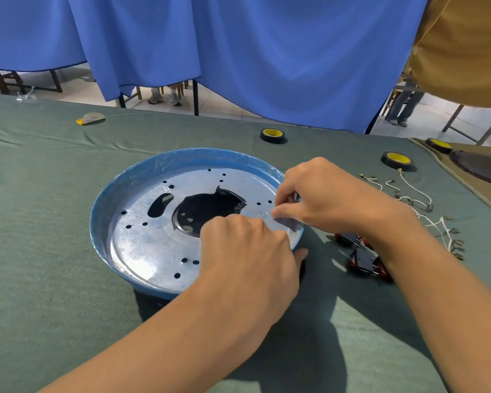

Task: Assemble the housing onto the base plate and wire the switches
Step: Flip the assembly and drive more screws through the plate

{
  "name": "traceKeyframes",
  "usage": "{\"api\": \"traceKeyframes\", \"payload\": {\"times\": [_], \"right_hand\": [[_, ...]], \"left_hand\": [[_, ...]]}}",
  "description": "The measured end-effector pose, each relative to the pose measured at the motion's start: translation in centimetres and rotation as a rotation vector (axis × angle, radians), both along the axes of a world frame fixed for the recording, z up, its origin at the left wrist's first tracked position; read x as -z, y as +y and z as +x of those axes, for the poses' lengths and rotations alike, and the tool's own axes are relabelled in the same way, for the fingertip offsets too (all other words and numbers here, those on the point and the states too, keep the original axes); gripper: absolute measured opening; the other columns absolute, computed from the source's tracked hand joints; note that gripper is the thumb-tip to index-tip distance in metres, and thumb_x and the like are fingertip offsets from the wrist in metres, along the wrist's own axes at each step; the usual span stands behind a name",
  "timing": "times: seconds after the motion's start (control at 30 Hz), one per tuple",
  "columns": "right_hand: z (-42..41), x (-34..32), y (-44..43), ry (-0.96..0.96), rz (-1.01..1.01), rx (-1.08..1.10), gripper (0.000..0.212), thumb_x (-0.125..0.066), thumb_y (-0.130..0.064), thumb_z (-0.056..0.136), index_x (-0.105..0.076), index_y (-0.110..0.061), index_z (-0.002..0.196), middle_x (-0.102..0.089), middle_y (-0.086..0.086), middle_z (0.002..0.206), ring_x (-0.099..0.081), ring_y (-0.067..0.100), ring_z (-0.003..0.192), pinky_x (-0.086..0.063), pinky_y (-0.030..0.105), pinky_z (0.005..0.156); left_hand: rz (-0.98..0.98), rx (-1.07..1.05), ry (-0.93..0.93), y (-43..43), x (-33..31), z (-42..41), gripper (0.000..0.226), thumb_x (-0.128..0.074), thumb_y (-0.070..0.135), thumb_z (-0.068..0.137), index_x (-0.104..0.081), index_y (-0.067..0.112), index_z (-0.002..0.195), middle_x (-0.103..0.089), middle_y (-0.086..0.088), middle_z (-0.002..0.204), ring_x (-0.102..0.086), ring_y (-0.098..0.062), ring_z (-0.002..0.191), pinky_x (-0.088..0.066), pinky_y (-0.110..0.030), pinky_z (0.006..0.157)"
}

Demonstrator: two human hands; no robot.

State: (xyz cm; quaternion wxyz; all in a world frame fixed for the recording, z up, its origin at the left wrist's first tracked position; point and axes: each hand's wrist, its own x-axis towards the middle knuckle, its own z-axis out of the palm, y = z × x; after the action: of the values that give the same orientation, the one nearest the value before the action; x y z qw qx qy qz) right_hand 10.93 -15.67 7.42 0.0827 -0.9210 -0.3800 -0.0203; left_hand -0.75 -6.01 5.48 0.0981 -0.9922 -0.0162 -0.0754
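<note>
While the round metal base plate sits on the green-covered counter, my right hand pinches a piece of clear film at its near-right rim. My left hand grips that rim, thumb outside. Switches and white wires lie just beside.

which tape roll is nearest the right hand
The middle tape roll, by the white wires; the other two lie farther from the right hand.
</note>
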Motion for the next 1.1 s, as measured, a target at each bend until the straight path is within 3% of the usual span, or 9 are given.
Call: {"api": "traceKeyframes", "payload": {"times": [0.13,0.23,0.4,0.5,0.67,0.8,0.93,1.03,1.1], "right_hand": [[0.3,-0.4,-0.6,-0.027,0.029,-0.018,0.014,-0.072,-0.035,0.083,-0.074,-0.030,0.096,-0.055,-0.017,0.083,-0.051,0.004,0.076,-0.045,0.029,0.069],[0.9,-0.5,-0.6,-0.084,0.190,0.062,0.016,-0.074,-0.034,0.082,-0.072,-0.032,0.097,-0.056,-0.016,0.086,-0.052,0.005,0.077,-0.040,0.026,0.068],[1.1,0.8,-0.3,0.514,0.413,0.326,0.057,-0.080,-0.015,0.076,-0.055,-0.031,0.124,-0.062,-0.005,0.097,-0.064,0.011,0.082,-0.056,0.029,0.062],[1.0,1.7,0.1,0.811,0.632,0.421,0.057,-0.067,0.003,0.081,-0.049,-0.023,0.128,-0.069,0.010,0.097,-0.071,0.019,0.077,-0.053,0.025,0.050],[0.7,2.4,0.0,0.925,0.662,0.400,0.029,-0.056,0.002,0.088,-0.060,-0.018,0.110,-0.073,0.008,0.094,-0.069,0.015,0.066,-0.059,0.034,0.060],[0.6,2.7,0.1,0.977,0.720,0.401,0.027,-0.053,0.003,0.088,-0.061,-0.015,0.107,-0.073,0.011,0.095,-0.068,0.021,0.076,-0.058,0.039,0.072],[0.0,2.7,0.1,1.004,0.717,0.422,0.027,-0.052,0.004,0.086,-0.063,-0.015,0.101,-0.068,-0.002,0.066,-0.061,0.008,0.047,-0.056,0.032,0.065],[-0.7,2.8,-0.1,0.993,0.755,0.425,0.022,-0.055,-0.001,0.087,-0.061,-0.014,0.103,-0.070,0.003,0.079,-0.066,0.013,0.063,-0.057,0.029,0.060],[-0.9,3.0,-0.5,0.994,0.779,0.400,0.016,-0.059,-0.014,0.090,-0.060,-0.015,0.106,-0.071,0.003,0.088,-0.068,0.015,0.072,-0.059,0.033,0.069]], "left_hand": [[0.012,0.004,0.002,0.0,0.1,0.1,0.058,-0.019,0.061,0.099,-0.018,0.014,0.065,-0.026,-0.004,0.064,-0.019,-0.019,0.054,-0.011,-0.032,0.049],[0.022,0.007,-0.004,0.1,0.2,0.2,0.058,-0.020,0.060,0.099,-0.022,0.014,0.064,-0.027,-0.004,0.064,-0.020,-0.019,0.053,-0.012,-0.031,0.049],[0.049,0.014,0.007,0.1,0.3,0.3,0.058,-0.021,0.061,0.099,-0.019,0.014,0.064,-0.025,-0.004,0.064,-0.019,-0.019,0.054,-0.011,-0.031,0.049],[0.062,0.013,0.019,0.3,0.3,0.4,0.060,-0.021,0.065,0.097,-0.019,0.015,0.065,-0.025,-0.003,0.064,-0.019,-0.018,0.054,-0.011,-0.032,0.049],[0.054,0.048,0.057,1.1,-0.2,0.3,0.070,-0.016,0.083,0.081,-0.025,0.017,0.062,-0.030,0.001,0.062,-0.021,-0.016,0.052,-0.015,-0.032,0.053],[-0.107,0.017,0.079,2.4,-1.4,0.7,0.074,-0.005,0.089,0.068,-0.036,0.021,0.061,-0.037,0.007,0.060,-0.031,-0.010,0.054,-0.017,-0.029,0.050],[-0.318,-0.089,0.116,4.2,-0.8,2.6,0.067,-0.017,0.086,0.076,-0.042,0.024,0.080,-0.048,0.006,0.072,-0.044,-0.011,0.064,-0.030,-0.033,0.055],[-0.558,-0.171,0.237,4.8,-0.1,4.7,0.080,-0.036,0.084,0.078,-0.044,0.015,0.117,-0.057,0.008,0.088,-0.053,-0.010,0.077,-0.037,-0.030,0.059],[-0.708,-0.254,0.289,4.6,0.2,5.9,0.092,-0.051,0.080,0.075,-0.036,0.013,0.137,-0.058,0.005,0.107,-0.054,-0.016,0.090,-0.039,-0.031,0.069]]}}
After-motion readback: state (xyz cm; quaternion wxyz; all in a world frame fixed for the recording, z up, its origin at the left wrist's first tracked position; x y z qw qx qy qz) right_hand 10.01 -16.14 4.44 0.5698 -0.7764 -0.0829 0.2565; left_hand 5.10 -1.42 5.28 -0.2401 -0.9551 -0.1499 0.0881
